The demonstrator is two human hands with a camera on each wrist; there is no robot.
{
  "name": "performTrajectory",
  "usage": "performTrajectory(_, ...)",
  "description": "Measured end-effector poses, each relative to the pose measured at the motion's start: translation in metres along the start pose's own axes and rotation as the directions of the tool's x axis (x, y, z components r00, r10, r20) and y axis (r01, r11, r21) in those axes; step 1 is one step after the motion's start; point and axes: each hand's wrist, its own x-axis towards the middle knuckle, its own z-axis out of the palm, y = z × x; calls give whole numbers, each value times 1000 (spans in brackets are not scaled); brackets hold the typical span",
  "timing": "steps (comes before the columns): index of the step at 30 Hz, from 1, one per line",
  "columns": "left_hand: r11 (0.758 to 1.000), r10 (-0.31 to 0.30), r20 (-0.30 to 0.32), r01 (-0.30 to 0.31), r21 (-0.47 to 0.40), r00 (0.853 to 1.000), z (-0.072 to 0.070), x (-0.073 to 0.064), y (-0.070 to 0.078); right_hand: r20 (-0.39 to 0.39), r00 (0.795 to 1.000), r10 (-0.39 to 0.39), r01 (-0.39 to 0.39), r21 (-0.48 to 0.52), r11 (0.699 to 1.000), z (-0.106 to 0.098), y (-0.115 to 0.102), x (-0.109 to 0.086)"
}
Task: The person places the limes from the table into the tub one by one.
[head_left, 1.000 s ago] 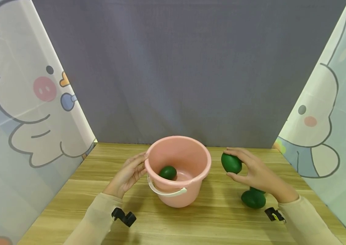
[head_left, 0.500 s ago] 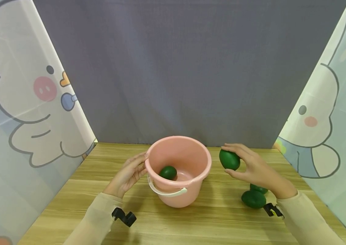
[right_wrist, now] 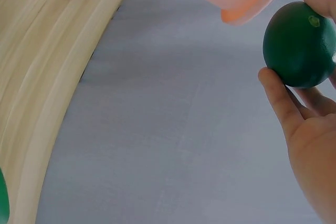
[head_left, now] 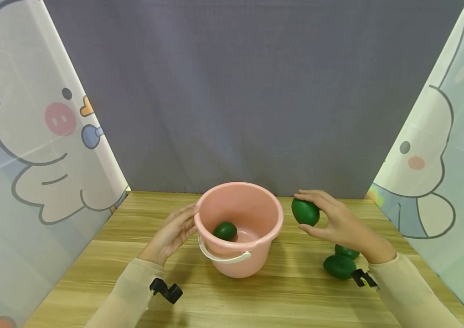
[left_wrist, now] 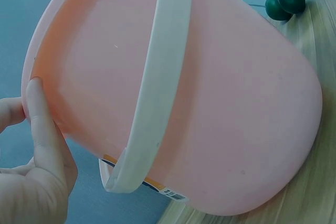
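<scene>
A pink bucket (head_left: 260,257) stands upright on the wooden table, its white handle (head_left: 225,260) hanging down at the front. Inside lies one dark green avocado (head_left: 225,231). At the bucket's left side, my left hand (head_left: 172,234) pinches the rim; the left wrist view shows a finger against the outer wall (left_wrist: 236,103). To the right of the bucket, my right hand (head_left: 334,223) holds another avocado (head_left: 306,212) in the air between thumb and fingers. A pale stem mark shows on this avocado (right_wrist: 296,45) in the right wrist view.
Two more avocados, one in front (head_left: 340,267) and one just behind it (head_left: 347,251), lie on the table (head_left: 281,300) near my right forearm. A grey curtain (head_left: 248,100) hangs behind the table, with cartoon-printed cloths at both sides.
My right hand has moved slightly left and up with the avocado, closer to the bucket. The rear avocado on the table shows more now. My left hand and the bucket have stayed put.
</scene>
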Motion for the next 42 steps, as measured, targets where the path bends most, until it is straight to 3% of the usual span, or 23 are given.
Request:
performTrajectory(18, 1000, -2, 0, 2, 1, 1000, 0, 0, 0, -22, 999, -46, 47, 41, 998, 5, -3, 14)
performTrajectory(42, 1000, -4, -12, 4, -2, 1000, 0, 0, -1, -26, 998, -53, 56, 124, 991, 12, -11, 31)
